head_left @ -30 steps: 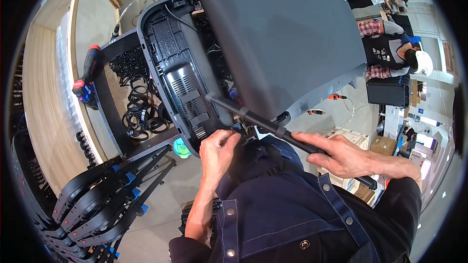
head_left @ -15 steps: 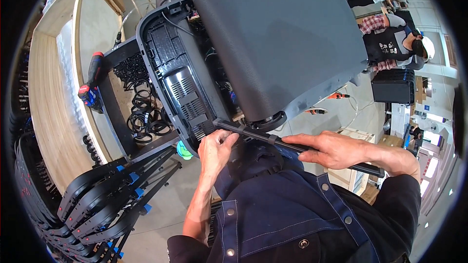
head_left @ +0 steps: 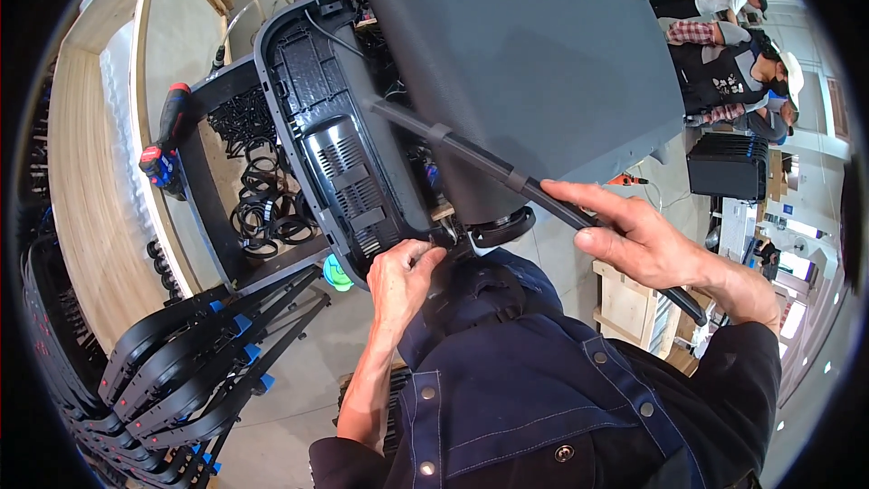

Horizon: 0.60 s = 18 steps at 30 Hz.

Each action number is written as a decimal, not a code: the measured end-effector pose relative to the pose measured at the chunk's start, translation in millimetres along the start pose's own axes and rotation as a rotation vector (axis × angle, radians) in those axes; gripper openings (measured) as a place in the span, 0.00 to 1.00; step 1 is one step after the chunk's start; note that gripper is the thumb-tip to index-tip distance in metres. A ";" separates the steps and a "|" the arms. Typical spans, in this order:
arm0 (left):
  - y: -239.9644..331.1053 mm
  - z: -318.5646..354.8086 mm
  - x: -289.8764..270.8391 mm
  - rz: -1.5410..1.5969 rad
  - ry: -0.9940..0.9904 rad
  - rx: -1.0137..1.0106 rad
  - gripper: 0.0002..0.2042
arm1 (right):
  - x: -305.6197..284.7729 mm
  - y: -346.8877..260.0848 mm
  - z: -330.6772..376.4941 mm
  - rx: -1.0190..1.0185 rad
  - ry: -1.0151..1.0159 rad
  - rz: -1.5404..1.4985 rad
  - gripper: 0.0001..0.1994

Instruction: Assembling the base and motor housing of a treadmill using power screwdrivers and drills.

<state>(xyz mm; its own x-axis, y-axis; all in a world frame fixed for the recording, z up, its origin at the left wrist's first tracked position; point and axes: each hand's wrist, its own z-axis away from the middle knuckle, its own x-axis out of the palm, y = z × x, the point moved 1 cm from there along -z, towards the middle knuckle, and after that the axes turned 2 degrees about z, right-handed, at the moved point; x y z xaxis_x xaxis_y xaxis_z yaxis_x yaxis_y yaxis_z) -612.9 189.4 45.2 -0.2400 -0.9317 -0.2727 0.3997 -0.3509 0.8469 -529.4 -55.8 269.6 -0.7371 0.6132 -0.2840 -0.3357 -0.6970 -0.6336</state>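
Note:
My right hand [head_left: 638,240] is closed around a long black bar [head_left: 484,160] with small raised bands along it. The bar runs slantwise over a wide dark grey panel [head_left: 543,81], its far end above the black vented plastic housing [head_left: 303,81]. My left hand [head_left: 405,276] is pinched at the near end of the housing; what its fingers hold, if anything, is hidden. Loose wiring [head_left: 431,172] shows in the gap between housing and panel. A black curved end piece [head_left: 502,228] sits at the panel's near corner.
Left of the housing, a tray [head_left: 237,258] holds black cable loops and small dark parts. A red and blue power screwdriver [head_left: 165,140] rests on its edge. Black frames [head_left: 172,371] are stacked at lower left. Two people [head_left: 738,72] are at the far right.
The bar has lifted away from the near corner, its far end swinging up over the housing with my right hand. My left hand stays almost in place.

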 end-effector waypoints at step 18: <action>-1.2 -1.1 0.2 -0.004 -0.017 0.042 0.09 | 34.4 15.3 7.5 0.232 -0.255 0.308 0.29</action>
<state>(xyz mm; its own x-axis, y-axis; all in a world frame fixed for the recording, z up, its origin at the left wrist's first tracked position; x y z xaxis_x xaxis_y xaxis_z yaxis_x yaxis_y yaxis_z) -612.4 189.6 43.6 -0.2566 -0.9285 -0.2684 0.3614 -0.3498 0.8643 -564.4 -48.1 255.6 -0.9341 0.2739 -0.2288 -0.1796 -0.9148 -0.3619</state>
